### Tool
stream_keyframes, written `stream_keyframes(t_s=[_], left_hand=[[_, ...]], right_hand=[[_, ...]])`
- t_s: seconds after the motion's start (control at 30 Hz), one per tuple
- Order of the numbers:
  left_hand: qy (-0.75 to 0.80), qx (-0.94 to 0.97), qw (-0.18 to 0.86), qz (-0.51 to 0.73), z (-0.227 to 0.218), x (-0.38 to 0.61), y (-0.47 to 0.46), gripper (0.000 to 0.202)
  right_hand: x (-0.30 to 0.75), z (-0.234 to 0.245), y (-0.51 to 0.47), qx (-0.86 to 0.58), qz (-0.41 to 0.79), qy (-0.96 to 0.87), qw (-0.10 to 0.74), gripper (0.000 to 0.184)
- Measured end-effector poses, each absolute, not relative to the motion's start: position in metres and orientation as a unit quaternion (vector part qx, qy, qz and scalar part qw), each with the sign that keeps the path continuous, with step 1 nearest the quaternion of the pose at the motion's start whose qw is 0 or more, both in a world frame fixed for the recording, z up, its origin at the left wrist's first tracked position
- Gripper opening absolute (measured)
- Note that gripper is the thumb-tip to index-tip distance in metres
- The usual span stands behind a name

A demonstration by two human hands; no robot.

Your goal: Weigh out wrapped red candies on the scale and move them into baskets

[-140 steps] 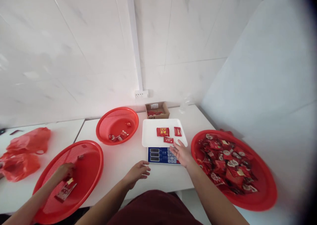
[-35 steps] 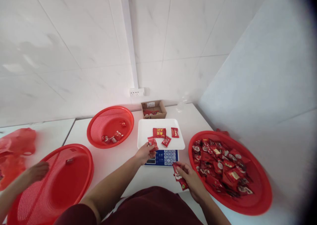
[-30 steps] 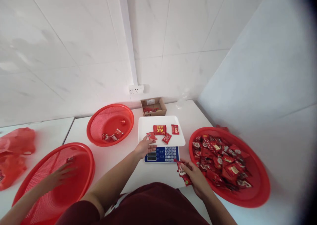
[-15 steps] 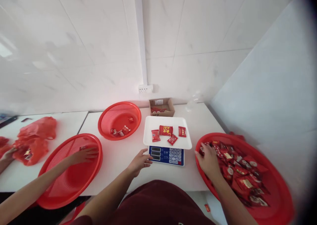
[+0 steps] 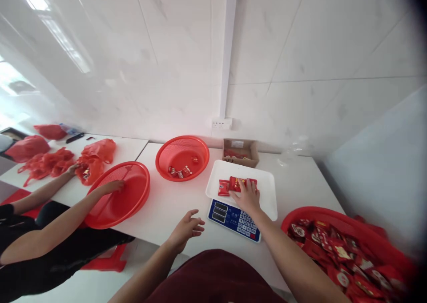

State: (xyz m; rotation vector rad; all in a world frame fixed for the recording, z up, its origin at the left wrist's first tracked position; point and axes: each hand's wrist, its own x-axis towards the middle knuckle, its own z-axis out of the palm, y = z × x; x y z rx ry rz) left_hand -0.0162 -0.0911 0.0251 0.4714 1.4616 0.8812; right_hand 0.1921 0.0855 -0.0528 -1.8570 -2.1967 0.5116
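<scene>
A blue-faced scale (image 5: 236, 218) with a white weighing tray (image 5: 267, 192) stands in front of me. Red candy packets (image 5: 224, 187) lie on the tray. My right hand (image 5: 247, 195) lies over those packets, fingers stretched out and touching them. Whether it holds one I cannot make out. Left of the scale, my left hand (image 5: 187, 229) hovers just above the white table (image 5: 173, 201), fingers loosely spread and holding nothing. A large red basket (image 5: 336, 218) piled with several red packets sits at my right.
A small red basket (image 5: 182, 157) with a few packets and a cardboard box (image 5: 240, 152) stand behind the scale. Another person's hand (image 5: 113, 186) rests in a wide red basket (image 5: 120, 196) at left; their other hand (image 5: 71, 169) reaches into red plastic bags (image 5: 90, 161).
My right hand left the big basket at right and came onto the weighing tray. My left hand drew back from the scale's front. The view swung left and the neighbour's hands shifted.
</scene>
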Motion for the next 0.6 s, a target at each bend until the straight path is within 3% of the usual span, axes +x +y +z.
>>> stream_keyframes(t_s=[0.27, 0.4, 0.6], left_hand=[[0.652, 0.183, 0.615, 0.404, 0.032, -0.015, -0.107, 0.061], [0.654, 0.181, 0.616, 0.4, 0.031, -0.018, -0.11, 0.061], [0.648, 0.203, 0.624, 0.386, 0.031, -0.022, -0.106, 0.056]], right_hand=[[0.163, -0.046, 0.093, -0.585, 0.153, -0.795, 0.049, 0.066], [0.175, -0.045, 0.095, -0.553, 0.147, -0.816, 0.081, 0.056], [0.211, -0.039, 0.068, -0.626, 0.107, -0.758, 0.148, 0.058]])
